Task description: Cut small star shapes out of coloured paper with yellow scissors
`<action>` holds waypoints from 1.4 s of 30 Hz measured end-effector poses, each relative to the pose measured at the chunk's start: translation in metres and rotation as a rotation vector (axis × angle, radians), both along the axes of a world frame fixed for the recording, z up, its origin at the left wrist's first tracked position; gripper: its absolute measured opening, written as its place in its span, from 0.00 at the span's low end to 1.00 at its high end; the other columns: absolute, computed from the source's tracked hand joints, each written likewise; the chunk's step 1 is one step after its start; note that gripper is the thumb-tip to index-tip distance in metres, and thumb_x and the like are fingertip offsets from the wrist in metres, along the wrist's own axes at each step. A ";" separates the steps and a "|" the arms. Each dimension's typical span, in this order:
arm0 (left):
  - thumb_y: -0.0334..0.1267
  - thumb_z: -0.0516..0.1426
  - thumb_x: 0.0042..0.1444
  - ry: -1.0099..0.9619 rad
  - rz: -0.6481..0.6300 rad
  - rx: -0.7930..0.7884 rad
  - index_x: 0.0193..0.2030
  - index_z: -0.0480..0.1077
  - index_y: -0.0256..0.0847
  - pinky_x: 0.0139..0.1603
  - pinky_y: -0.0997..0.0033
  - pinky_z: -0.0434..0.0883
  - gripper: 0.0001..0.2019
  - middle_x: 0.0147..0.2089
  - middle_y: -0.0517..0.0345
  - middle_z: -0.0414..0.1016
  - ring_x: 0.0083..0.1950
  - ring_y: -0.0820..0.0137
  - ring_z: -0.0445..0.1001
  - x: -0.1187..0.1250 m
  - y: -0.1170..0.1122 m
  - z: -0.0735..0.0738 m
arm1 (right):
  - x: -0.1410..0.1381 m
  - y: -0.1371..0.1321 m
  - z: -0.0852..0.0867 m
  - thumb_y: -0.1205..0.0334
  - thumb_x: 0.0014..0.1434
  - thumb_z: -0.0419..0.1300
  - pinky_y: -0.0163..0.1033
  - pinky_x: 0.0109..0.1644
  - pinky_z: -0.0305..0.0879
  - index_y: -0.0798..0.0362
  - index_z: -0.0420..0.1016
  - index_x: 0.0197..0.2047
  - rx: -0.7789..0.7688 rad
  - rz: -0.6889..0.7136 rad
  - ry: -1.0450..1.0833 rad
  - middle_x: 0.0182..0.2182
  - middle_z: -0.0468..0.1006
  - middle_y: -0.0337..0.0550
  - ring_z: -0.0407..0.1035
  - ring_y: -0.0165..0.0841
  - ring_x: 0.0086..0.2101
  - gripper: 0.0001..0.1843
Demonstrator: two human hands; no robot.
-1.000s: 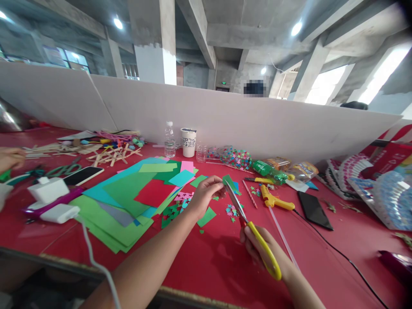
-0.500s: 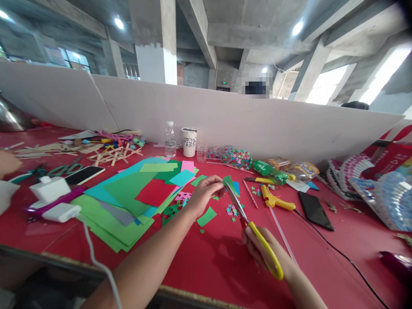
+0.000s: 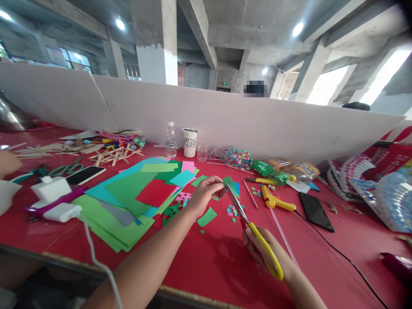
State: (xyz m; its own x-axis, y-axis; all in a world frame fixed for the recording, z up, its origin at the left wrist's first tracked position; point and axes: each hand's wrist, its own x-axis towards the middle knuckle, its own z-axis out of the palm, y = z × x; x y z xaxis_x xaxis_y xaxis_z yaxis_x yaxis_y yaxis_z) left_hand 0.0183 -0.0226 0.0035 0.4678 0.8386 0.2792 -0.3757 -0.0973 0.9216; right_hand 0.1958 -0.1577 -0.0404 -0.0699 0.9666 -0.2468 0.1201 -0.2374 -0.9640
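Observation:
My right hand [image 3: 260,244] is wrapped around the yellow and red handles of a pair of scissors [image 3: 237,207]. Their metal blades point away, up to a small piece of green paper [image 3: 229,183]. At that paper's left edge, the thumb and fingers of my left hand [image 3: 207,193] are pinched together on it. Just how the blades meet the paper is too small to make out. Below my left hand lies another green paper strip [image 3: 207,217]. Small cut paper stars [image 3: 232,211] lie close to the blades, and pink ones [image 3: 183,196] lie left of my left hand.
Coloured paper sheets [image 3: 125,193] spread to the left. A yellow glue gun [image 3: 273,199] and a black phone [image 3: 316,211] lie right. A water bottle [image 3: 171,141] and paper cup [image 3: 189,143] stand by the white partition [image 3: 209,111]. At far left is another person's hand [image 3: 9,165].
Both hands, the scissors and the green paper look almost the same as before. The whole view has shifted very slightly.

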 end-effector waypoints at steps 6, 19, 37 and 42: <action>0.34 0.56 0.52 0.001 0.002 -0.008 0.29 0.70 0.37 0.30 0.72 0.64 0.04 0.25 0.59 0.72 0.26 0.73 0.69 0.000 0.000 0.000 | -0.001 -0.001 0.001 0.32 0.53 0.54 0.27 0.13 0.46 0.52 0.65 0.28 -0.011 -0.006 0.000 0.14 0.57 0.27 0.50 0.21 0.12 0.28; 0.34 0.56 0.52 0.001 0.005 -0.022 0.28 0.69 0.38 0.30 0.72 0.65 0.04 0.25 0.59 0.72 0.26 0.73 0.70 0.000 0.001 -0.001 | -0.003 -0.001 0.006 0.29 0.50 0.53 0.26 0.13 0.46 0.52 0.64 0.27 -0.032 -0.014 -0.031 0.12 0.55 0.26 0.50 0.21 0.12 0.31; 0.36 0.57 0.51 0.016 0.040 -0.038 0.29 0.69 0.38 0.30 0.72 0.65 0.04 0.25 0.59 0.73 0.26 0.73 0.70 -0.001 0.002 -0.002 | -0.002 0.000 0.009 0.30 0.52 0.52 0.27 0.13 0.44 0.52 0.64 0.27 -0.045 -0.002 -0.054 0.12 0.55 0.26 0.48 0.21 0.11 0.29; 0.36 0.58 0.49 0.041 0.095 -0.027 0.28 0.69 0.38 0.30 0.73 0.65 0.04 0.24 0.61 0.72 0.26 0.73 0.70 -0.001 0.002 0.000 | -0.002 0.001 0.009 0.31 0.52 0.52 0.27 0.12 0.45 0.52 0.65 0.28 -0.026 0.015 -0.052 0.11 0.54 0.26 0.48 0.22 0.11 0.29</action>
State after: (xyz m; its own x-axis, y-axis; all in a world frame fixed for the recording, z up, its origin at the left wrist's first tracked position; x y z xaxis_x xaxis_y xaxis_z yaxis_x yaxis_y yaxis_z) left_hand 0.0175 -0.0204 0.0035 0.3968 0.8866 0.2377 -0.3278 -0.1050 0.9389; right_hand 0.1937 -0.1567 -0.0317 -0.0708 0.9587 -0.2756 0.1732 -0.2603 -0.9499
